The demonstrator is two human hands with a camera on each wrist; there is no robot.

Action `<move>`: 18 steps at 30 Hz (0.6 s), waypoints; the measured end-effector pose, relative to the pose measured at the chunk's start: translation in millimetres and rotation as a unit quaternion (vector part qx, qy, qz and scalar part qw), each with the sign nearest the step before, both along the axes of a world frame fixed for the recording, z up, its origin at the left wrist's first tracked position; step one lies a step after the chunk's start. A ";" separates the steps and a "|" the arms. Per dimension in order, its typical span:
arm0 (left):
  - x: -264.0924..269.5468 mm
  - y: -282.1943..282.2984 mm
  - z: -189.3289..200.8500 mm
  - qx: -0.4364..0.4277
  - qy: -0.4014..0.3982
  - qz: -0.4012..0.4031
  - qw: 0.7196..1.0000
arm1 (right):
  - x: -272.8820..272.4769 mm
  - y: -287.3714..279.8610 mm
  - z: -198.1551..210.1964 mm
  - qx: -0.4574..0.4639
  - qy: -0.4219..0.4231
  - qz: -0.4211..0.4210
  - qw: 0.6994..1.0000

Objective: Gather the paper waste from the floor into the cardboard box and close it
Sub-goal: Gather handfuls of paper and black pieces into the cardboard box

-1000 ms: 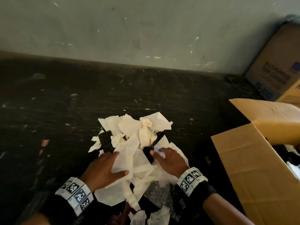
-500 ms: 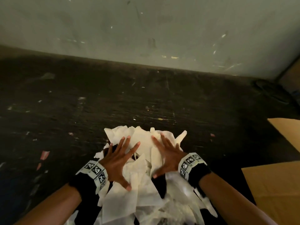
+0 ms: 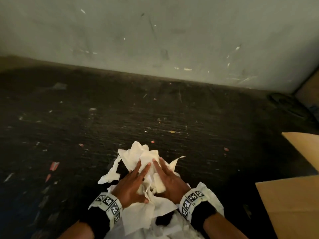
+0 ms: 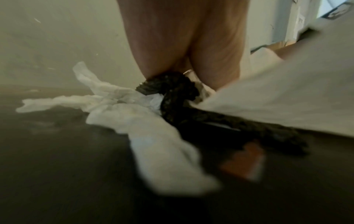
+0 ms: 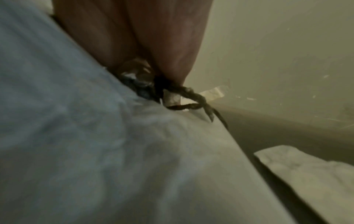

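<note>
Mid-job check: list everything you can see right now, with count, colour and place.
paper waste: one heap of many pieces, white, on the floor in front of the person
dark netted scraps: count unclear, black, mixed into the heap
cardboard box: one, brown, flaps open, at the right edge
second box: one, brown, by the wall, far right
small scraps: several, pinkish and white, scattered on the dark floor
left hand: fingers straight, pressing the heap
right hand: fingers straight, pressing the heap
</note>
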State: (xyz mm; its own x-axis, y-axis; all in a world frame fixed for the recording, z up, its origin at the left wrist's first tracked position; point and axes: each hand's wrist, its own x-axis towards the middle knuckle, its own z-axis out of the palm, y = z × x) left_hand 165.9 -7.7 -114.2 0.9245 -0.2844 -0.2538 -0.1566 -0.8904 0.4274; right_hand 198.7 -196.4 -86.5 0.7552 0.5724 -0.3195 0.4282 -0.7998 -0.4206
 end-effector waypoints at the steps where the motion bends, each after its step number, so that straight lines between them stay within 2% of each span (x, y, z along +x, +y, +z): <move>1: -5.2 -1.1 0.5 -0.012 -0.007 0.006 1.000 | -7.3 0.9 3.0 0.008 -0.003 -0.008 1.000; 9: -43.6 -18.4 20.7 -0.052 -0.051 0.045 0.996 | -56.9 8.3 24.3 0.028 -0.032 -0.038 0.998; 12: -46.3 -18.8 27.6 -0.062 -0.079 0.016 0.995 | -75.3 2.5 55.8 0.043 -0.017 -0.050 0.998; 14: -50.1 -19.6 47.2 -0.050 -0.105 -0.005 0.993 | -88.0 -5.0 81.1 0.044 -0.027 -0.054 0.997; 18: -62.7 -31.5 114.6 -0.036 -0.178 -0.053 0.982 | -95.3 -23.6 116.2 0.082 -0.113 -0.023 0.990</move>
State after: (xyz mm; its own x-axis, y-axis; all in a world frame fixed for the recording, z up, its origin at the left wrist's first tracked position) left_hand 103.2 -39.2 0.4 0.9154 -0.3889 0.1044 -0.3974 -0.8308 0.3897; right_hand 103.4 -220.0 29.7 0.8235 0.5655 -0.0452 0.4908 -0.7500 -0.4434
